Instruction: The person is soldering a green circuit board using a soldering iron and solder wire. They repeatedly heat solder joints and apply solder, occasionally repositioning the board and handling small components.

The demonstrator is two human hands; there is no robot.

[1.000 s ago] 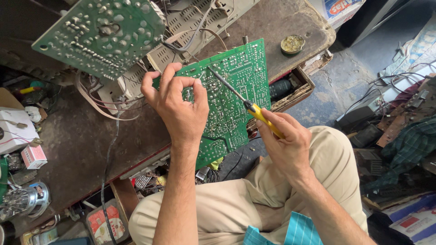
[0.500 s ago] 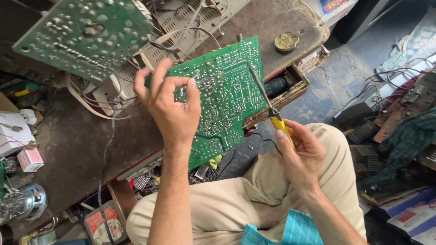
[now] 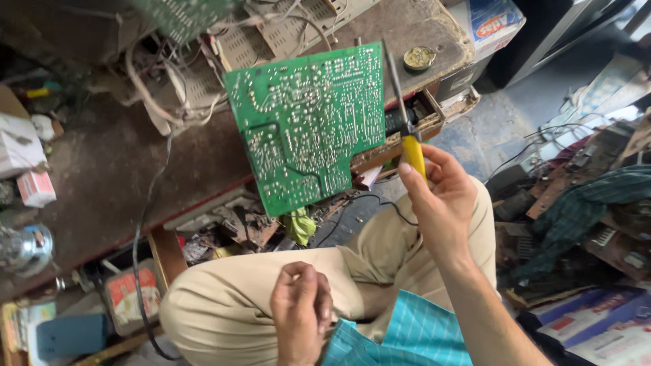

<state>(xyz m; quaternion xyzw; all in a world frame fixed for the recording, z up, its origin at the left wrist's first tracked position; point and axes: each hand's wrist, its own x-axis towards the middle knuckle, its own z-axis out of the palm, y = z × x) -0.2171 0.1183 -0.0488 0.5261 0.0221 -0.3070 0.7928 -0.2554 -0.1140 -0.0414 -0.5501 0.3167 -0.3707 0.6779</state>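
Right hand pinches the yellow handle of a soldering iron, shaft pointing up, tip alongside the right edge of the green circuit board. Board leans on the cluttered brown workbench, solder side facing the camera. Left hand is curled loosely closed over the lap, holding nothing visible. Small round tin sits on the bench's far corner.

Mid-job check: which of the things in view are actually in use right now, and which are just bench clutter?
In use:
right hand gripping the yellow-handled soldering iron
green circuit board, beside its tip
left hand, loosely closed over the lap, holding nothing visible

Lying about:
round tin
grey perforated casing
small red-and-white box
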